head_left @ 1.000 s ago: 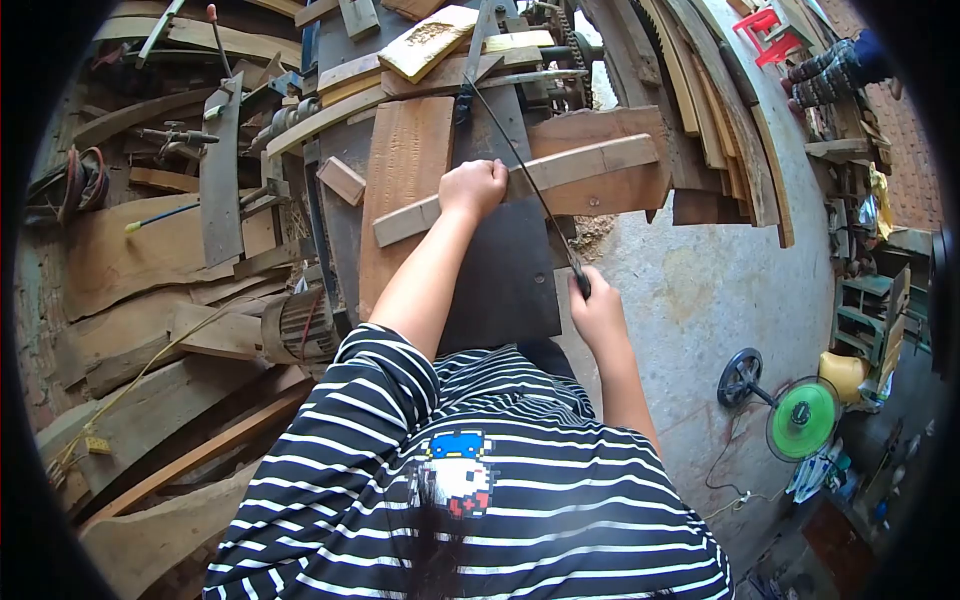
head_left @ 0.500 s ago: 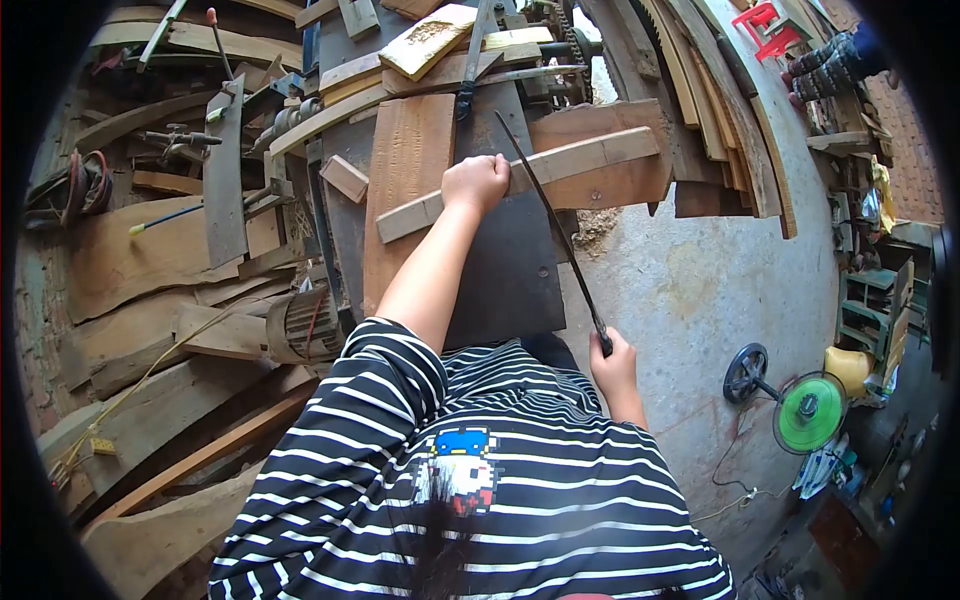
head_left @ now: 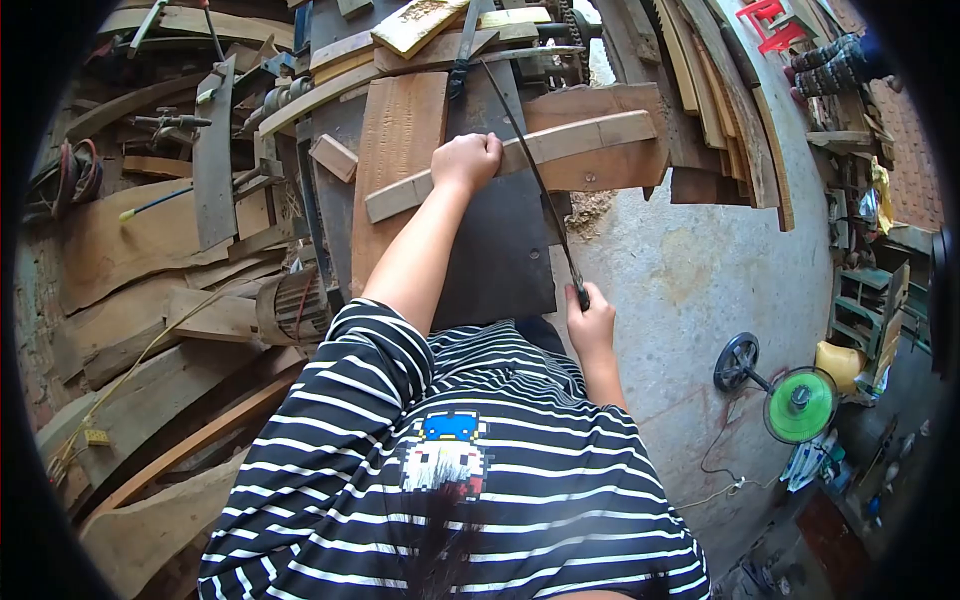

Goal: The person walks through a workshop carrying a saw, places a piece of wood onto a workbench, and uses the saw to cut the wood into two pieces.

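My left hand (head_left: 467,162) is closed around a long, slightly curved wooden piece (head_left: 590,137), pressing it down on the dark bench top (head_left: 495,255) and the boards there. In my right hand (head_left: 591,316) is the handle of a handsaw (head_left: 541,187) with a long, thin, dark blade. The blade crosses the wooden piece just right of my left hand, its tip pointing away from me. Whether its teeth have cut into the wood cannot be made out. Under the piece's left end lies a wide brown board (head_left: 400,125), and a wider plank (head_left: 600,178) is beneath its right part.
A small wood block (head_left: 334,158) lies left of the wide board. Stacked planks (head_left: 720,110) stand at the upper right. A motor (head_left: 293,305) and many timber pieces fill the left. A green fan (head_left: 800,404) is on the right floor, and another person's legs (head_left: 835,72) show at the upper right.
My right hand has pushed the saw forward, away from me, across the wooden piece. My left hand keeps its hold on the wood. The whole view has shifted slightly.
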{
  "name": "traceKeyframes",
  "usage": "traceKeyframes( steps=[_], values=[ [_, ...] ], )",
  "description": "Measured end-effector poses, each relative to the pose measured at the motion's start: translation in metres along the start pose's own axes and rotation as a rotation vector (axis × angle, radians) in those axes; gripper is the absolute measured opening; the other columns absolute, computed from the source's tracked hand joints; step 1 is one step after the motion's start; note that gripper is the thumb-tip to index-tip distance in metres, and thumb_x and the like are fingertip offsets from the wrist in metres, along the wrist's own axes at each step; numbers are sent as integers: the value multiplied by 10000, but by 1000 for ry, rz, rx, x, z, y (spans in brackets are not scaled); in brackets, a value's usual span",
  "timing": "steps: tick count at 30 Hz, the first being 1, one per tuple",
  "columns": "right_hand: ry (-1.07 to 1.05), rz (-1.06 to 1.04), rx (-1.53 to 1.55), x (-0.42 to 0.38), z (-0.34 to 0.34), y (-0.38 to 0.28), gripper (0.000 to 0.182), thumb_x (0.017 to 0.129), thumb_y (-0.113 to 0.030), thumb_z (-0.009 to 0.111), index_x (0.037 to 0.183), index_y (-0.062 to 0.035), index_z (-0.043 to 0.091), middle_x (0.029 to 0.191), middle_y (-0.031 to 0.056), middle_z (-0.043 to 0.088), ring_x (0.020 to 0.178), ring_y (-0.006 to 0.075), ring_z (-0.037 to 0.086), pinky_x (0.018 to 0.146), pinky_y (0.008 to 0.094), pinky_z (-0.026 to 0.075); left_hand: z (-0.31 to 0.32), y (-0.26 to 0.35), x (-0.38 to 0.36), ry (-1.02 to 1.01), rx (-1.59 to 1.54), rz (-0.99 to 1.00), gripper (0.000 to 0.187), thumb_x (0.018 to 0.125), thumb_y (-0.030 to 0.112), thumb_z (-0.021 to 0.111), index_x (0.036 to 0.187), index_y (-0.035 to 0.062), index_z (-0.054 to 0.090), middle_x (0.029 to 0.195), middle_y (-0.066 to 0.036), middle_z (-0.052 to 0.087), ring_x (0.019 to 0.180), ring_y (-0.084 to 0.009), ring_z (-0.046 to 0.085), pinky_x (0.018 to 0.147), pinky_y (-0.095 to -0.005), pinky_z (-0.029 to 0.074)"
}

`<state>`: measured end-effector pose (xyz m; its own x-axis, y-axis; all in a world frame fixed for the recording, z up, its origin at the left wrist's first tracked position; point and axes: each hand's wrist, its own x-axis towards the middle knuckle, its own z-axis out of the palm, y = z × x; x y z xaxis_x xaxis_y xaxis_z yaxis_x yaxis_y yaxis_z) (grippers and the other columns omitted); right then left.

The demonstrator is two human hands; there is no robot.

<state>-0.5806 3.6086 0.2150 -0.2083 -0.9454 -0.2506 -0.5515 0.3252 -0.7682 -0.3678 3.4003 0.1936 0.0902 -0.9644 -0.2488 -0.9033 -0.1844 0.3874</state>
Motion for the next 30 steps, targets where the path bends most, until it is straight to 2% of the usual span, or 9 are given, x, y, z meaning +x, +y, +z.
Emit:
traceKeyframes(
  steps=[10, 14, 19, 22, 24, 25, 28, 29, 30],
  values=[
    [-8, 137, -59, -73, -28, 48, 185, 869, -190, 641, 838, -10, 609, 605, 155, 540, 523, 272, 526, 522, 352, 419, -6, 2, -2, -24, -27, 18, 476, 910, 404, 357, 823, 97, 711, 882, -156, 681, 854, -339, 655, 779, -442, 512],
    [23, 34, -31, -35, -17, 27, 175, 881, -190, 624, 860, -16, 621, 640, 152, 591, 555, 251, 577, 541, 355, 436, -1, 0, 0, -17, -12, 7, 481, 910, 405, 358, 824, 91, 712, 880, -159, 680, 854, -340, 655, 777, -443, 512],
    [-25, -3, 24, 33, -1, -15, 214, 896, -198, 604, 812, -2, 588, 629, 170, 592, 578, 275, 617, 543, 356, 447, -6, 2, -2, -2, -25, 6, 480, 903, 414, 366, 835, 88, 711, 880, -163, 679, 854, -343, 654, 777, -443, 510],
    [-87, 64, 0, 39, -5, -20, 231, 894, -196, 605, 790, 6, 566, 595, 182, 557, 520, 272, 567, 520, 365, 432, -3, 0, -1, 0, -38, 11, 474, 899, 421, 369, 847, 95, 709, 889, -155, 680, 866, -334, 653, 781, -436, 508],
    [-26, -1, -2, 26, -6, 8, 286, 894, -233, 612, 756, 4, 532, 541, 103, 443, 501, 144, 392, 482, 339, 357, -3, 0, -1, 9, -44, 11, 463, 899, 420, 370, 852, 110, 710, 892, -145, 682, 873, -327, 652, 783, -433, 507],
    [-24, 31, -3, 13, -10, 15, 286, 894, -229, 614, 750, 1, 524, 542, 90, 434, 510, 134, 380, 480, 333, 350, -3, 0, -1, 8, -46, 8, 463, 899, 420, 370, 852, 110, 710, 892, -145, 682, 873, -327, 652, 783, -433, 507],
    [2, 60, -30, -36, -22, 42, 244, 894, -217, 616, 776, -11, 560, 547, 92, 447, 515, 126, 383, 479, 329, 351, -4, 0, -1, 11, -37, 12, 450, 899, 417, 372, 846, 130, 715, 886, -138, 683, 864, -327, 654, 779, -431, 508],
    [6, 93, -78, -51, -25, 47, 255, 884, -211, 615, 754, -8, 531, 548, 149, 486, 471, 214, 462, 481, 358, 382, -3, 0, -1, 3, -42, 13, 446, 900, 415, 372, 845, 136, 716, 883, -136, 684, 860, -327, 654, 779, -431, 509],
    [11, 104, -79, -64, -26, 60, 237, 880, -203, 621, 761, -14, 540, 554, 145, 504, 471, 207, 466, 483, 354, 388, -2, -1, -1, -5, -46, 15, 442, 901, 413, 373, 843, 142, 717, 880, -133, 684, 857, -327, 654, 779, -431, 509]
  ],
)
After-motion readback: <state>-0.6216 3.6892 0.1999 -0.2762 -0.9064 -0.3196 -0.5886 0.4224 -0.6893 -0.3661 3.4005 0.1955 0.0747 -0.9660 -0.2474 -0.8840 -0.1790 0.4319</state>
